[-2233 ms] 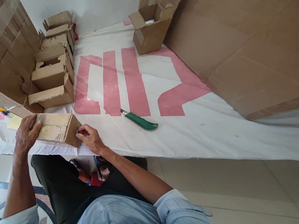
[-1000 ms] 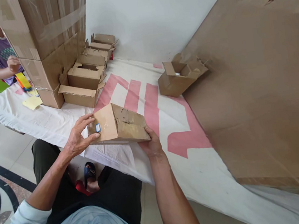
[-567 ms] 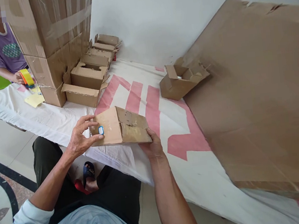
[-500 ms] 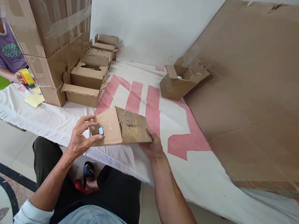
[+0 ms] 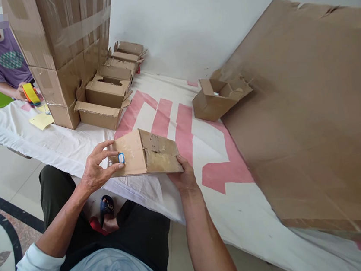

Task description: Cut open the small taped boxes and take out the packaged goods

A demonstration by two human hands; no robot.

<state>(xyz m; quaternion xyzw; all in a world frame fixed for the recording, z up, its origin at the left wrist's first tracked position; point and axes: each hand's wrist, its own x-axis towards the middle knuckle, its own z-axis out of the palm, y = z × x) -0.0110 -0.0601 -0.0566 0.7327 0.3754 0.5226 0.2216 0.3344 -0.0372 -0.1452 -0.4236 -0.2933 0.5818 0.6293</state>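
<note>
Between my hands is a small closed cardboard box, tilted above the table's near edge. A small white label with a blue border shows on its left side. My left hand grips that left end, its thumb and fingers curved around the label and against the cardboard. At the lower right corner, my right hand holds the box from beneath; most of its fingers are hidden under it.
Taped cartons are stacked at the left, beside a row of open boxes. An open box leans by a large cardboard stack. Across the white cloth, another person's hand holds a yellow tape roll.
My hands and the box hold almost the same pose. The other person has shifted slightly left, and the tape roll in their hand has turned a little.
</note>
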